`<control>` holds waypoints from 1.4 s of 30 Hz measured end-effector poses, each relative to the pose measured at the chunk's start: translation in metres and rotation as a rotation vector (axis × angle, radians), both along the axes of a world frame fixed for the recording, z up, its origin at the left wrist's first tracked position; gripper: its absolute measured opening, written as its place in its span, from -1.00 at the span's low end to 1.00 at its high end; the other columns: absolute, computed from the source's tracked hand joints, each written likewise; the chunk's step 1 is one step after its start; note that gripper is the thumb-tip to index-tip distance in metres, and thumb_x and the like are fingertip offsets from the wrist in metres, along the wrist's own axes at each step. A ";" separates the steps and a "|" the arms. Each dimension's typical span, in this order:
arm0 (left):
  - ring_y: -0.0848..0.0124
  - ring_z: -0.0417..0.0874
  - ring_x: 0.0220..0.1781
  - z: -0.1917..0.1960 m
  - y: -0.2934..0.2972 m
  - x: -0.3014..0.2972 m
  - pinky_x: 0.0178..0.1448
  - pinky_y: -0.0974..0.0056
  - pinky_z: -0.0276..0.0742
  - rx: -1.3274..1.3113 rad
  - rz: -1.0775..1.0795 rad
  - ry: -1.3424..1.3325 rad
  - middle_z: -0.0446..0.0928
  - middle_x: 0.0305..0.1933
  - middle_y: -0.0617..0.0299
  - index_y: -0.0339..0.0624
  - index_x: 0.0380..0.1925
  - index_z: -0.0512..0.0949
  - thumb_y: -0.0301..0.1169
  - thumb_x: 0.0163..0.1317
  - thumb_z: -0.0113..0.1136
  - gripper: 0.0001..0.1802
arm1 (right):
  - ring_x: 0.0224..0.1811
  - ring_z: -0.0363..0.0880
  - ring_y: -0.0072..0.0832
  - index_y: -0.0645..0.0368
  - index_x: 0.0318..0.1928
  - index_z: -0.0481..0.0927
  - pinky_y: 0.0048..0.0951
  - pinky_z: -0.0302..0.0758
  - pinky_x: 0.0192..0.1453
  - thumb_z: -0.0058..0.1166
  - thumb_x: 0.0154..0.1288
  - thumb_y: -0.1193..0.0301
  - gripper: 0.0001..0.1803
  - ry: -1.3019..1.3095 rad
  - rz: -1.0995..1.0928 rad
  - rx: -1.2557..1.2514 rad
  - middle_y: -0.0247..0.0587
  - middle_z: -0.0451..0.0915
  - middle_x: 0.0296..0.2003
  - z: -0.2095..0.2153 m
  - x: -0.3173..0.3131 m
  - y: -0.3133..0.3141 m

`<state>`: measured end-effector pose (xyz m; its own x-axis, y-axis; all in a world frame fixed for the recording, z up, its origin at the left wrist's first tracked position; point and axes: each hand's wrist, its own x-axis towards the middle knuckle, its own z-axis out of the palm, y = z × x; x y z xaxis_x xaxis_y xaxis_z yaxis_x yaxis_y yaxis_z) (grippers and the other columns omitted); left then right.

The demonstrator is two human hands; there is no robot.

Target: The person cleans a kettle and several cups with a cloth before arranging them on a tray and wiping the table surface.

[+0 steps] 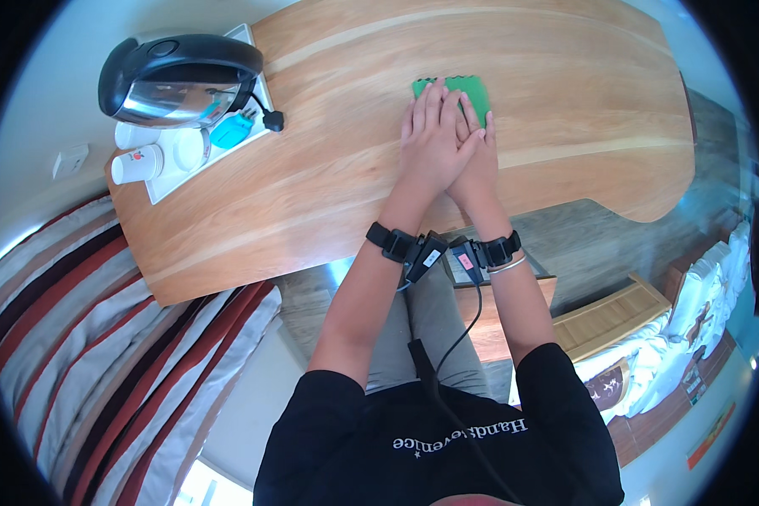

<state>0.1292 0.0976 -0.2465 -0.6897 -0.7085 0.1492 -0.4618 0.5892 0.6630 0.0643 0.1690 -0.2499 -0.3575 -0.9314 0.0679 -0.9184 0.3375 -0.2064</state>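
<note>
A green cloth point(474, 88) with a dark zigzag edge lies flat on the wooden table point(337, 169). My right hand point(478, 165) rests on it, palm down, and is partly hidden by my left hand point(428, 152). My left hand lies across the back of the right one, its fingers stretched forward over the cloth. Both arms reach straight out, with the hands crossed and pressed together. The fingers of each hand look extended, not curled round anything. Much of the cloth is covered by the hands.
On the table's left end stands a white tray point(162, 191) with a black-and-glass kettle point(173, 93), white cups point(137, 164) and a blue object point(232, 131). A black plug point(273, 121) hangs over its edge. Striped curtains point(101, 337) touch the table's left side.
</note>
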 end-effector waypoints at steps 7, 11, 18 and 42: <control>0.15 0.10 0.54 -0.002 0.006 0.028 0.53 -0.09 -0.09 -0.073 -0.112 -0.031 0.15 0.50 0.03 -0.08 0.32 0.32 0.09 0.24 0.08 -0.26 | 0.60 -0.19 -0.27 -0.13 0.51 0.08 0.12 -0.26 0.56 -0.07 0.32 0.05 -0.22 0.071 -0.085 0.067 -0.33 -0.02 0.54 0.005 0.035 0.013; 0.22 0.14 0.52 0.003 0.016 0.078 0.53 -0.11 -0.09 -0.108 -0.159 -0.054 0.20 0.47 0.03 -0.07 0.31 0.34 0.09 0.23 0.08 -0.28 | 0.60 -0.21 -0.22 -0.10 0.52 0.06 0.14 -0.28 0.55 -0.08 0.33 0.05 -0.21 0.074 -0.094 0.115 -0.31 -0.05 0.55 0.010 0.081 0.027; 0.08 0.17 0.46 0.001 0.010 0.169 0.50 -0.09 -0.05 -0.150 -0.104 -0.107 0.15 0.49 0.02 -0.09 0.34 0.30 0.13 0.25 0.05 -0.24 | 0.60 -0.17 -0.25 -0.05 0.50 0.11 0.14 -0.28 0.56 -0.13 0.34 0.08 -0.26 0.004 0.108 0.087 -0.30 0.03 0.53 0.017 0.151 0.017; 0.06 0.26 0.47 -0.004 0.029 0.239 0.48 -0.01 0.17 -0.310 0.114 -0.081 0.29 0.41 -0.04 -0.29 0.29 0.35 -0.29 0.32 0.04 -0.44 | 0.59 -0.13 -0.19 0.27 0.48 0.05 -0.02 -0.16 0.59 -0.26 0.49 0.22 -0.33 -0.164 0.044 -0.071 -0.05 -0.04 0.53 0.011 0.205 0.042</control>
<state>0.3685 0.1269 -0.2503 -0.6273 -0.7112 0.3174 -0.5802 0.6986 0.4187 0.2697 0.2110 -0.2385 -0.3285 -0.9413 0.0780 -0.8839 0.2773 -0.3766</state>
